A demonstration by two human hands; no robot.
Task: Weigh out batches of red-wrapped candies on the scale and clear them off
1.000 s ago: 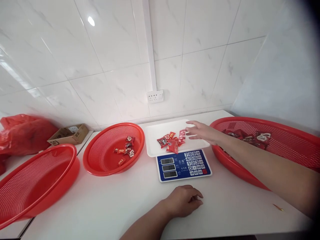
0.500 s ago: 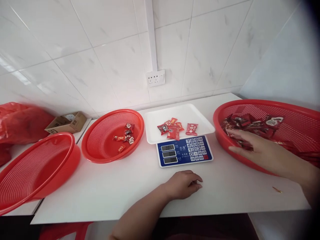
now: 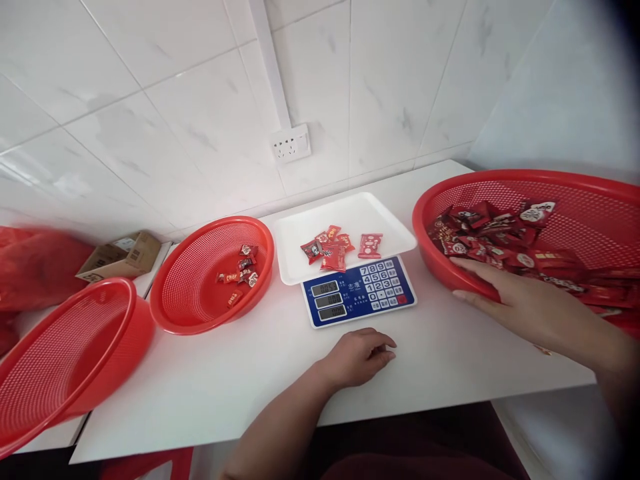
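Note:
My left hand rests on the white table in front of the scale, its fingers loosely bent, thumb apart, nothing visible in them. At the near left rim of the large red basket is my right hand. Its fingers are stretched out and its thumb is spread from them; the rim shows between. Many small red candy packets fill that basket. A blue digital scale carries a white tray, on which several red packets lie in a cluster, with a single packet to their right.
Left of the scale, a smaller red basket holds several packets. Farther left stands another red basket, tilted. A cardboard box and red plastic bags lie behind it. A wall socket is above the tray.
The view has shifted, so the scene sits further left and mostly higher. My right hand has drawn back slightly from over the packets to the basket's rim. The left hand stays on the table.

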